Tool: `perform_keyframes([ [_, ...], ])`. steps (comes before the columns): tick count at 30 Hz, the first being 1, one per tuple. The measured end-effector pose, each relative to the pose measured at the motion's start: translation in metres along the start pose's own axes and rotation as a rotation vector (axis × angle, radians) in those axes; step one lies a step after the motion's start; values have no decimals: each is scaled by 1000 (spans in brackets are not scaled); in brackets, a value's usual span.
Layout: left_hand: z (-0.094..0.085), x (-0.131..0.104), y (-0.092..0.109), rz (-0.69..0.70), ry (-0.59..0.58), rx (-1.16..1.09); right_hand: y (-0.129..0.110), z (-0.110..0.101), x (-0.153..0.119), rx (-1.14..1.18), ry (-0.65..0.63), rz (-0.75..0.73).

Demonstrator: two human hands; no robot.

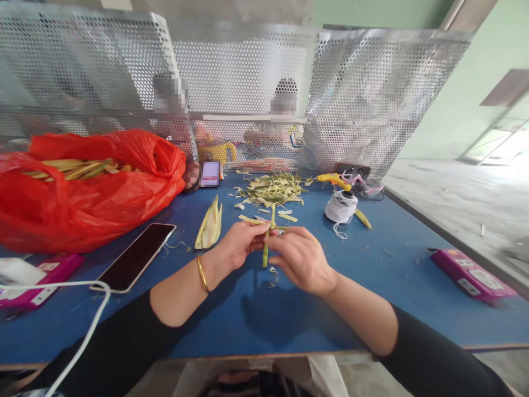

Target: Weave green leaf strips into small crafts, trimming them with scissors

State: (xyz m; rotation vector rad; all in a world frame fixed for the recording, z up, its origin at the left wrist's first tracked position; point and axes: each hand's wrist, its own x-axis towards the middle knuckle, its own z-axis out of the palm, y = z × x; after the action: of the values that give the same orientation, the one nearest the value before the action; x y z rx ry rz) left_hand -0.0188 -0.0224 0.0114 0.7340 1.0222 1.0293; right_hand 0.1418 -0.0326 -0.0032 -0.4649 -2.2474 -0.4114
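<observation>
From where I stand, the left hand (243, 242) pinches a slim yellow-green plant stalk (265, 256), crossed by thin pale strips (251, 220), above the flat blue desk (289, 328). The right hand (300, 258) curls beside it, fingertips partly hidden, so I can't tell whether they grip. Squeezing too hard might crush the stalk; a slack pinch could let the strips slip, perhaps lost among the loose heap of green-and-cream plant shavings (273, 190) beyond.
</observation>
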Motion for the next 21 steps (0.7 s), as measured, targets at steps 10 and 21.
perform_keyframes([
  [10, 0, 0, -5, 24, 40, 116, 19, 0, -5, -86, -411, 445],
  [21, 4, 2, -8, 64, 89, 227, 6, -5, 1, 233, -401, 495],
])
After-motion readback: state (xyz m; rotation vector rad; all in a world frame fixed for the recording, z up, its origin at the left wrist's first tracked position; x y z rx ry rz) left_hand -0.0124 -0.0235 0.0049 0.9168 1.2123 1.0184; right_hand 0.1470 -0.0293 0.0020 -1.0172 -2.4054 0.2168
